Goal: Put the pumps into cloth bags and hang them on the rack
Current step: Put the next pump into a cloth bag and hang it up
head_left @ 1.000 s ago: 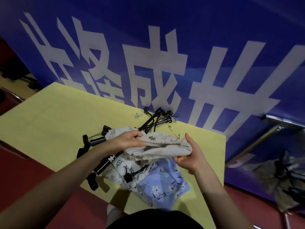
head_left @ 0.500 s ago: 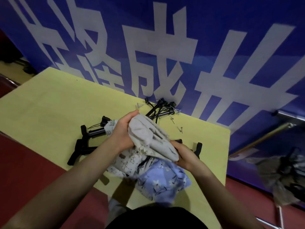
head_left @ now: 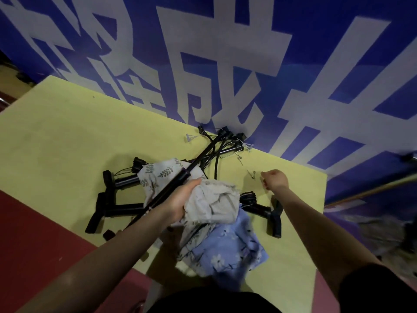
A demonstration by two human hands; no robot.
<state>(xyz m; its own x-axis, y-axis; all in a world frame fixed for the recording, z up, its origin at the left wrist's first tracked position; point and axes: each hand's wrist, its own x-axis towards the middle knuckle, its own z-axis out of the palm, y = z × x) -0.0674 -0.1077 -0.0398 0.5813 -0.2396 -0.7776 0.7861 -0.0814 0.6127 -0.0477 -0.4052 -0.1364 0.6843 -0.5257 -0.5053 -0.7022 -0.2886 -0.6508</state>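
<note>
Gripping a crumpled beige cloth bag, the left hand bunches the fabric against its palm over the middle of the yellow-green tabletop. A long black pump runs slantwise just behind that hand, touching its knuckles, though whether the fingers also hold it cannot be told. Below the grip a blue floral cloth bag hangs over the table's near edge; a leaf-print cloth bag lies behind. The right hand hovers apart, fingers curled, near a small metal pin; whether it pinches anything is unclear. More black pumps lie around.
</note>
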